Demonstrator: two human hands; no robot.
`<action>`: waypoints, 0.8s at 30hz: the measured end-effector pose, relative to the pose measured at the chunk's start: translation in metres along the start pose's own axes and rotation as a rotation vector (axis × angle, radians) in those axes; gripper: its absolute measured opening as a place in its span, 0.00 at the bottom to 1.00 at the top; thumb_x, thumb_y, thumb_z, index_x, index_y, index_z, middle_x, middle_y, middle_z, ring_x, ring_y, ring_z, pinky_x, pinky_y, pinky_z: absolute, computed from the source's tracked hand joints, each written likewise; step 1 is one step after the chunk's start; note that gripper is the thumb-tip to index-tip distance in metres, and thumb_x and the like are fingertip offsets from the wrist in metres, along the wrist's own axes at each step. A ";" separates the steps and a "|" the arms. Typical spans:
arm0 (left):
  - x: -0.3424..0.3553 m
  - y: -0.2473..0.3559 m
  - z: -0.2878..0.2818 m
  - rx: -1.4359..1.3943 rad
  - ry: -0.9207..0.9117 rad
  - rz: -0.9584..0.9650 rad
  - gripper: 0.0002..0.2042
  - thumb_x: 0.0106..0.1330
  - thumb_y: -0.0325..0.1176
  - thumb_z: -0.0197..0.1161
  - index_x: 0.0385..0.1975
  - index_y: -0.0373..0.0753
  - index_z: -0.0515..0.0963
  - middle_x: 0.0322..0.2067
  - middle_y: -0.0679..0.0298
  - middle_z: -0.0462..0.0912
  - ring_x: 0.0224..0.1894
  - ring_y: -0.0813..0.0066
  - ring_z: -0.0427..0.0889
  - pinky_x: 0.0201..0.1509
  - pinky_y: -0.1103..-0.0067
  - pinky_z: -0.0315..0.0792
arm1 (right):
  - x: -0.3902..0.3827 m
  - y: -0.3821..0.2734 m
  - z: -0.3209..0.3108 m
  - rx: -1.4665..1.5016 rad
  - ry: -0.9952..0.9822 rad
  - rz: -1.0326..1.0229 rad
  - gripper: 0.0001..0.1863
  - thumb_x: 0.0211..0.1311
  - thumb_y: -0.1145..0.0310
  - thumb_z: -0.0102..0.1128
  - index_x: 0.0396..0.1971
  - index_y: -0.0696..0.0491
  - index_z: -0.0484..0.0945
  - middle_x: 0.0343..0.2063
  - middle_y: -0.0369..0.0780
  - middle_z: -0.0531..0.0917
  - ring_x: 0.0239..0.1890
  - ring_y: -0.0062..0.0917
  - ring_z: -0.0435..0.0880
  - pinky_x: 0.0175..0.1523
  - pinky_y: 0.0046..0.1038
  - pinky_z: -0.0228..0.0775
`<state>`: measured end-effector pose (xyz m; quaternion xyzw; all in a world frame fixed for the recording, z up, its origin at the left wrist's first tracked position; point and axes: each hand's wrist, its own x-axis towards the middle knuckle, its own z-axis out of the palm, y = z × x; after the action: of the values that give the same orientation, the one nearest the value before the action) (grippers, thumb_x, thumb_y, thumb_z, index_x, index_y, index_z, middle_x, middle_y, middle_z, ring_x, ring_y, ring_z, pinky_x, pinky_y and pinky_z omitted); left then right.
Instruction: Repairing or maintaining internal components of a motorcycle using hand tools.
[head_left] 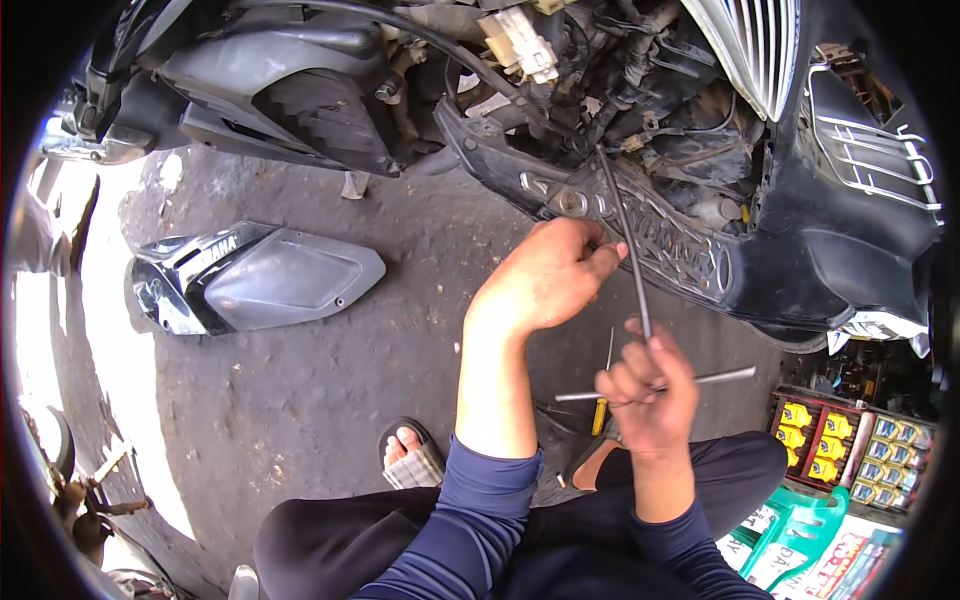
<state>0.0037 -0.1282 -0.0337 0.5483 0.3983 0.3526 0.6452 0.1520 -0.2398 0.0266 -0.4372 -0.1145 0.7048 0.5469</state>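
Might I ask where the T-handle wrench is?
In the head view, the T-handle wrench is right of centre, in the right hand, its shaft beside the left hand.

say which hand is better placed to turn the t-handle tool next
Probably the right hand: it grips the T-handle tool by the crossbar, while the left hand is beside the shaft, nearer the motorbike.

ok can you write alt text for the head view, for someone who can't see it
A person's right hand grips a T-shaped wrench whose shaft reaches toward the exposed insides of a dark motorbike, the left hand close beside the shaft. A loose black and grey panel lies on the ground.
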 end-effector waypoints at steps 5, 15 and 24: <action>0.001 0.003 0.000 0.015 0.012 0.036 0.19 0.68 0.41 0.56 0.35 0.26 0.77 0.23 0.56 0.79 0.26 0.72 0.82 0.32 0.75 0.73 | 0.009 0.029 0.002 -0.946 0.157 -0.353 0.13 0.69 0.72 0.45 0.48 0.64 0.69 0.15 0.27 0.60 0.16 0.08 0.56 0.23 0.17 0.50; 0.002 0.003 0.002 -0.022 0.056 0.016 0.15 0.65 0.37 0.55 0.32 0.27 0.79 0.28 0.39 0.79 0.39 0.43 0.80 0.44 0.63 0.72 | 0.024 0.028 0.007 -0.451 0.000 -0.260 0.13 0.69 0.69 0.44 0.45 0.62 0.70 0.14 0.27 0.57 0.14 0.11 0.52 0.24 0.20 0.50; 0.005 0.032 -0.006 0.254 0.056 0.021 0.15 0.65 0.34 0.57 0.27 0.24 0.76 0.23 0.45 0.80 0.28 0.49 0.83 0.37 0.65 0.73 | 0.030 0.038 0.001 0.136 -0.156 -0.101 0.17 0.70 0.68 0.40 0.52 0.61 0.69 0.14 0.26 0.53 0.14 0.12 0.51 0.28 0.22 0.52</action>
<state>-0.0003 -0.1167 -0.0030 0.6195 0.4519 0.3214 0.5556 0.1251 -0.2275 -0.0125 -0.3368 -0.1305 0.7143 0.5994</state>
